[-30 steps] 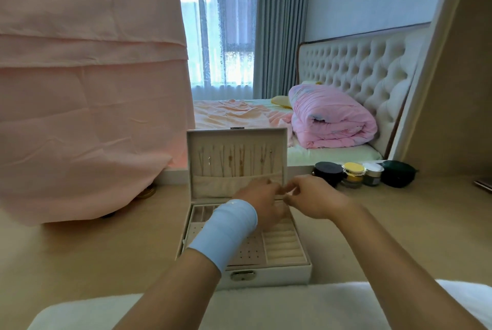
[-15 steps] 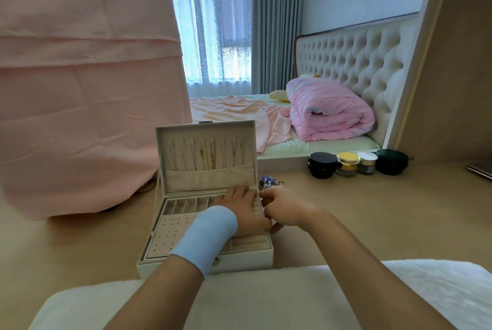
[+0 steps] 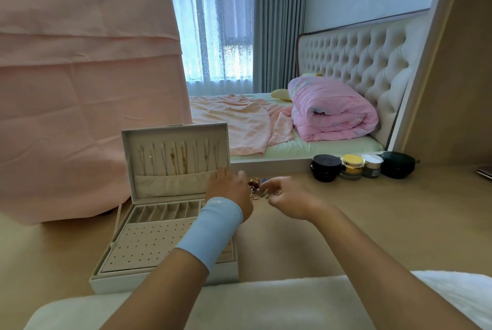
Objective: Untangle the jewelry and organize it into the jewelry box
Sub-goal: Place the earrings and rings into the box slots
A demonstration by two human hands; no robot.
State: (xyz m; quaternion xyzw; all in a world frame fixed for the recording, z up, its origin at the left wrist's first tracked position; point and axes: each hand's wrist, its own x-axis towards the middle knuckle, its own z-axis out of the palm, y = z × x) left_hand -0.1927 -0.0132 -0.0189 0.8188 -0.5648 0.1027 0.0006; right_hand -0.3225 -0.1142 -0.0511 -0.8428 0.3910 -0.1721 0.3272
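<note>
The jewelry (image 3: 257, 189) lies in a small tangled pile on the table (image 3: 372, 210), just right of the open box (image 3: 165, 223). Both hands reach into the pile: the left hand (image 3: 229, 191) touches its left side, and the right hand (image 3: 288, 200) has curled fingers over it. I cannot tell if either hand already pinches a piece. The pieces look light, thin and easy to snag, so it is better to take one ring or clasp, not a loop of chain.

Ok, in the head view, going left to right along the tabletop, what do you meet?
Open white jewelry box → tangled pile of gold and coloured jewelry → black round case → yellow-lidded glass jar → white-lidded jar → dark green round case.
</note>
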